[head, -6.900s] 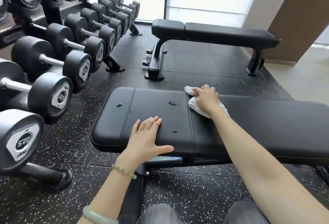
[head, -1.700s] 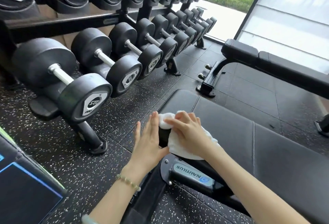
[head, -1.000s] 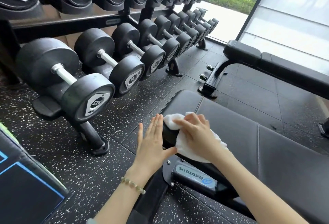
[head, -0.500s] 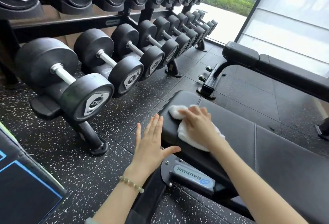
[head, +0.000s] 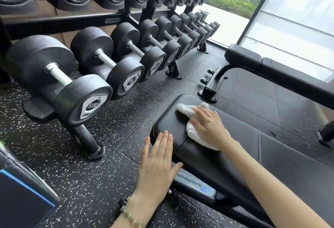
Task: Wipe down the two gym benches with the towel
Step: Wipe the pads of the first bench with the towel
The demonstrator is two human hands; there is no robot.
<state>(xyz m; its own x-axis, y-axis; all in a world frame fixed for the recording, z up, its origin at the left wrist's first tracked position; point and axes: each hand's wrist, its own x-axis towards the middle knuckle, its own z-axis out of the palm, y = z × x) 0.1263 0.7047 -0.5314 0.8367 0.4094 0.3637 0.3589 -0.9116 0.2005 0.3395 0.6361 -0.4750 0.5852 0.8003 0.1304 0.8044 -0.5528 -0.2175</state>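
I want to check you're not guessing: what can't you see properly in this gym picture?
Head view:
- Towel: its middle is under the right hand.
- Near bench: far end cut off by the right edge.
- Far bench: cut off there too; wet or dry, cannot tell.
- Blue-edged panel: cut off at the lower left corner.
- Farthest dumbbells: numbers too small to read.

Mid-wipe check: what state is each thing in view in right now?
Near bench: flat, no droplets visible.
Towel: bunched, lying on the near bench's end pad.
Right hand: fingers straight, pressing the towel.
Left hand: flat, holds nothing, by the pad's end.
Far bench: flat, untouched.
Dumbbells: racked.
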